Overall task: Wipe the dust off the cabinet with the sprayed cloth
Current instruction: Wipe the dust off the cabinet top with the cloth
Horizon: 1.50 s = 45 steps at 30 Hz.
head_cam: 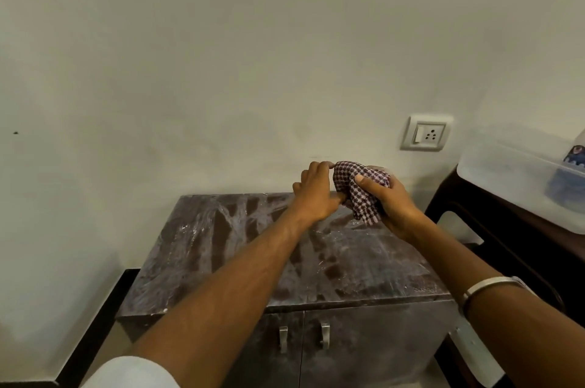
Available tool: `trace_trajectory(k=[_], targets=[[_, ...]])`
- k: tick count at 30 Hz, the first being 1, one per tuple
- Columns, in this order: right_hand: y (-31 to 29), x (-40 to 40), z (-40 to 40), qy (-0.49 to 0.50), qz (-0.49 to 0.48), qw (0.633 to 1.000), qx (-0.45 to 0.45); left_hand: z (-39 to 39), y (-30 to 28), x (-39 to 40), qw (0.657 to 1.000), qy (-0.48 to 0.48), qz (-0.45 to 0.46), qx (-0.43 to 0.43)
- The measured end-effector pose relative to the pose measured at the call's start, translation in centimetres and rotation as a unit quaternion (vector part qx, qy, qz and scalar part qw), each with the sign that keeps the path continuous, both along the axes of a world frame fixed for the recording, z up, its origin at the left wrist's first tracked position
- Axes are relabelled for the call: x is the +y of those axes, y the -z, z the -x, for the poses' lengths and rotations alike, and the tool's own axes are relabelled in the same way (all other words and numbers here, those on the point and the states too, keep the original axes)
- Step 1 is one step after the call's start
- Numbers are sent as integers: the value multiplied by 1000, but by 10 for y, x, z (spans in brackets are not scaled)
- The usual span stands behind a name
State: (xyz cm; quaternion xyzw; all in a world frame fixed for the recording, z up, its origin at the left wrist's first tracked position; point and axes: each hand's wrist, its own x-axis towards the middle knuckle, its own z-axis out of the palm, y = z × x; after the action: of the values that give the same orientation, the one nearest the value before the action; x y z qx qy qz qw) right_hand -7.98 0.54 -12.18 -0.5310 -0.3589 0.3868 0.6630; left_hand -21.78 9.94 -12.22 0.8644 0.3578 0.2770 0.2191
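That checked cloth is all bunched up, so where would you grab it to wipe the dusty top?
Probably around the bunched upper part of the checked cloth, from above, fingers wrapped over it. The right hand already grips it there and the left hand pinches its edge. A loose tail hangs below, free to meet the cabinet.

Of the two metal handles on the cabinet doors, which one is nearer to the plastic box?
The right handle, on the right door of the cabinet. It is on the side of the clear plastic box; the left handle is farther from it.
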Motion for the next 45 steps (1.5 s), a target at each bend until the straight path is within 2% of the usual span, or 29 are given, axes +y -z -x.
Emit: trace_trajectory(k=[4, 8, 10, 13, 15, 23, 28, 29, 32, 33, 35, 36, 37, 40, 45], targets=[[15, 4, -19, 74, 22, 996, -37, -12, 22, 1, 998, 16, -22, 64], [27, 6, -42, 139, 50, 975, -164, -20, 41, 4, 994, 27, -28, 101], [31, 7, -55, 160, 62, 951, -258, -23, 47, 6, 993, 33, -23, 109], [37, 16, -75, 165, 87, 885, -425, -29, 56, 9, 993, 38, -14, 114], [42, 25, -86, 166, 104, 856, -479, -34, 61, 12, 992, 40, -10, 118], [68, 61, -123, 154, 141, 813, -543, -51, 85, 33, 989, 46, 13, 137], [81, 78, -128, 135, 188, 807, -543, -59, 91, 42, 989, 51, 9, 135], [85, 78, -130, 131, 217, 792, -556, -61, 92, 43, 989, 54, 9, 136], [96, 74, -134, 137, 286, 696, -645, -64, 94, 44, 988, 53, 0, 146], [97, 72, -135, 145, 275, 675, -669, -65, 94, 45, 987, 52, -3, 149], [91, 72, -133, 164, 209, 658, -704, -69, 94, 46, 986, 52, -2, 158], [87, 76, -132, 168, 180, 656, -713, -70, 94, 46, 985, 53, -1, 165], [82, 81, -130, 161, 167, 670, -705, -72, 94, 46, 984, 54, -1, 172], [81, 94, -122, 96, 187, 741, -637, -74, 98, 47, 982, 42, -7, 186], [87, 101, -124, 63, 214, 738, -637, -80, 101, 54, 980, 15, -5, 200]])
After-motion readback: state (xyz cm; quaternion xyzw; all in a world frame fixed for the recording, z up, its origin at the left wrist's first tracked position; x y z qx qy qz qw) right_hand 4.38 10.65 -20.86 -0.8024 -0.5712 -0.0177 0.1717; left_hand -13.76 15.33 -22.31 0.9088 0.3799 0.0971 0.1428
